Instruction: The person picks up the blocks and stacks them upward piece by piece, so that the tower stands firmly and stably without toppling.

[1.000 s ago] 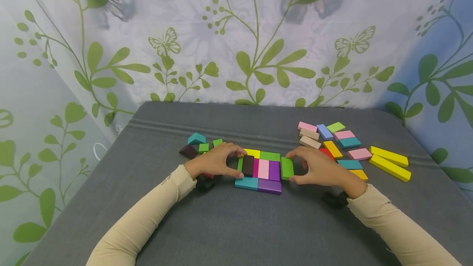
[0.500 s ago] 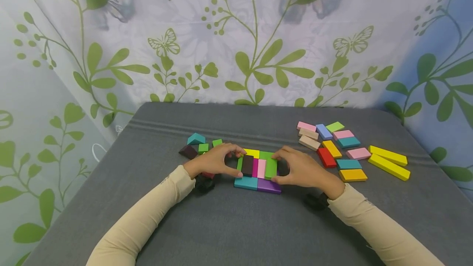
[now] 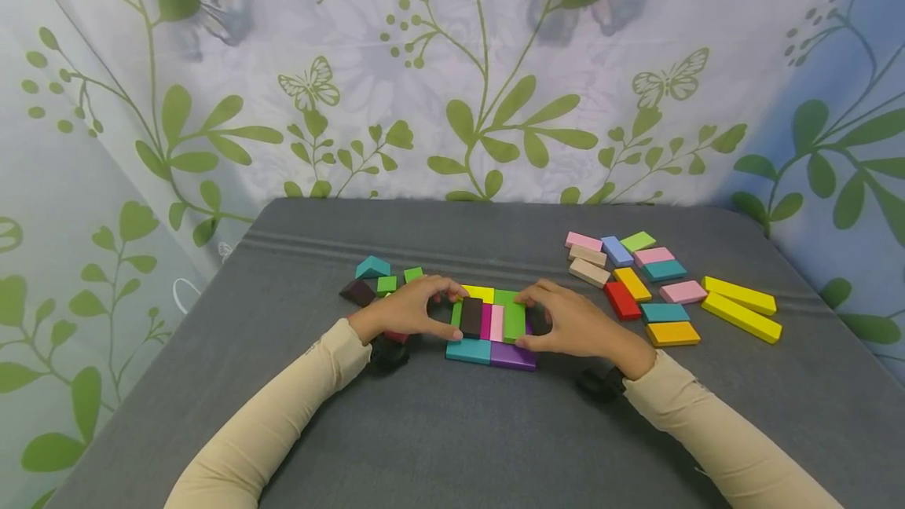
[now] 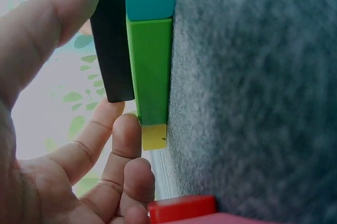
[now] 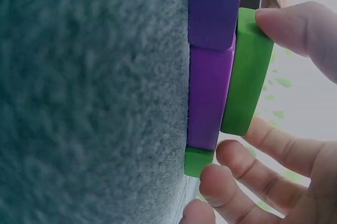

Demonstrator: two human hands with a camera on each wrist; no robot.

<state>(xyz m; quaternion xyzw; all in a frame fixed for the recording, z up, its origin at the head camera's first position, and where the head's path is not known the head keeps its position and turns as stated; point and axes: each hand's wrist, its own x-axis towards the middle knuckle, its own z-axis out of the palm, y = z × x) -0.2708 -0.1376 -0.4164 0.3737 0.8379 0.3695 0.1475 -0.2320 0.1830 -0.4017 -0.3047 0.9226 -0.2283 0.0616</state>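
Grey cloth-covered table [image 3: 452,430] with coloured wooden blocks on it.

In the middle, a flat patch of blocks [image 3: 491,327] lies packed edge to edge on the cloth: a yellow block [image 3: 481,292] and a green one at the far edge, a teal block [image 3: 468,350] and a purple block [image 3: 513,355] along the near edge. To the left sits a small cluster [image 3: 378,281]: a teal roof-shaped piece, a dark brown piece and two small green cubes. To the right lies a loose spread of flat blocks [image 3: 636,281] in pink, blue, green, tan, teal, red and orange. Furthest right, two long yellow bars [image 3: 741,306] lie side by side, just apart.
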